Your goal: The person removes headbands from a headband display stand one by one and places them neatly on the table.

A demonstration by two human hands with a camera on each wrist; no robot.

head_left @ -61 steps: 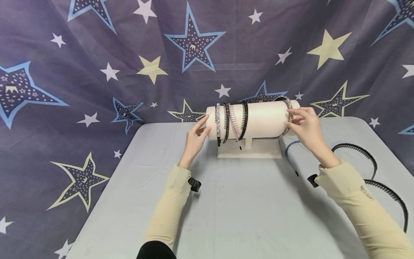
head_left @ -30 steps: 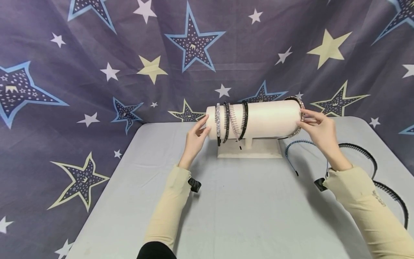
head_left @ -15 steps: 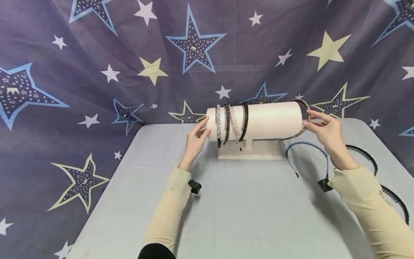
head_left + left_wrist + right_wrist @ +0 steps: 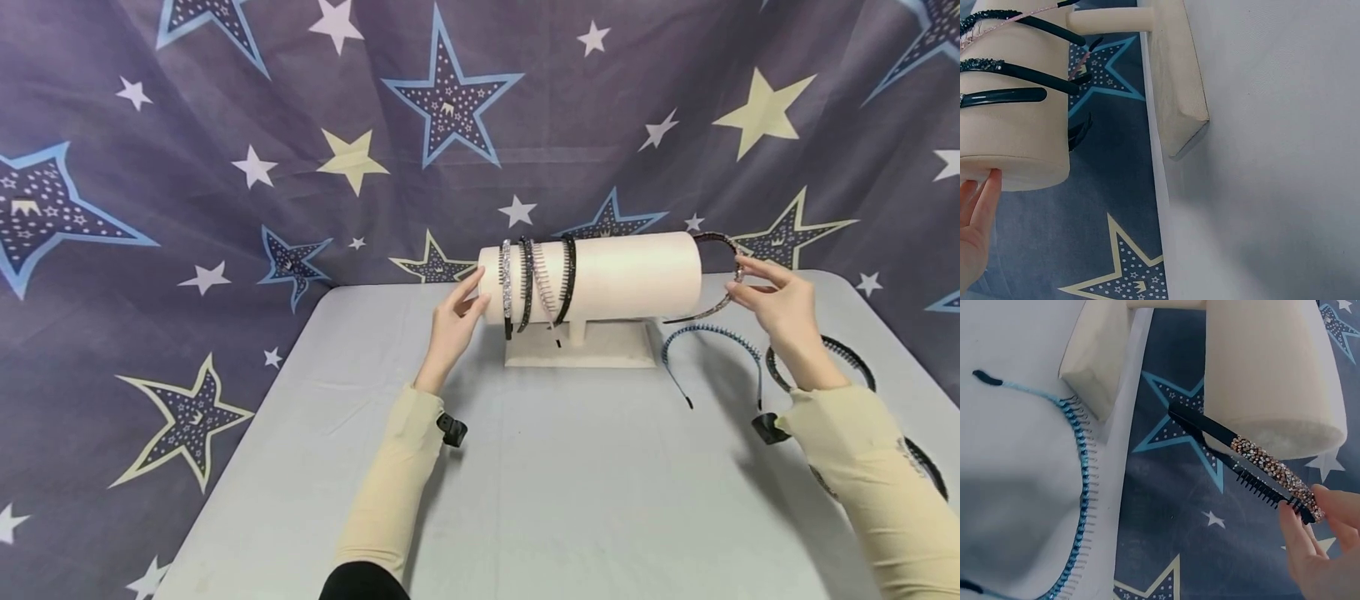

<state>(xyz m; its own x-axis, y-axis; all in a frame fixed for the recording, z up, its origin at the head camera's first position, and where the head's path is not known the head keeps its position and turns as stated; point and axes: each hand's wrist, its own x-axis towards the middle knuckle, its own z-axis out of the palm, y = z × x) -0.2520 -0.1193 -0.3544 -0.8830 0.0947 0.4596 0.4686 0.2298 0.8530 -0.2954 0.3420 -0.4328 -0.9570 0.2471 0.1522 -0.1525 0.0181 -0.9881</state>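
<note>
A cream cylindrical display stand (image 4: 637, 275) lies crosswise on its flat base (image 4: 577, 350). My left hand (image 4: 453, 329) touches its left end with outstretched fingers (image 4: 988, 200). Between thumb and fingertips, my right hand (image 4: 787, 312) pinches a black toothed headband with coppery rhinestones (image 4: 1272, 472). This headband stands just off the cylinder's right end, its two tips pointing back toward it. Around the cylinder's left half sit a silver sparkly headband (image 4: 506, 283), a dark beaded one (image 4: 527, 283), a slanted pink one (image 4: 543, 287) and a black one (image 4: 568, 279).
A blue toothed headband (image 4: 708, 328) lies on the grey-covered table (image 4: 585, 475) right of the base. Black headbands (image 4: 847, 350) lie farther right, partly hidden under my right arm. A star-patterned curtain (image 4: 450, 200) hangs behind the table.
My right hand has drawn the rhinestone headband rightward along the cylinder and off its right end. More of the blue headband now shows. The left hand has stayed at the left end.
</note>
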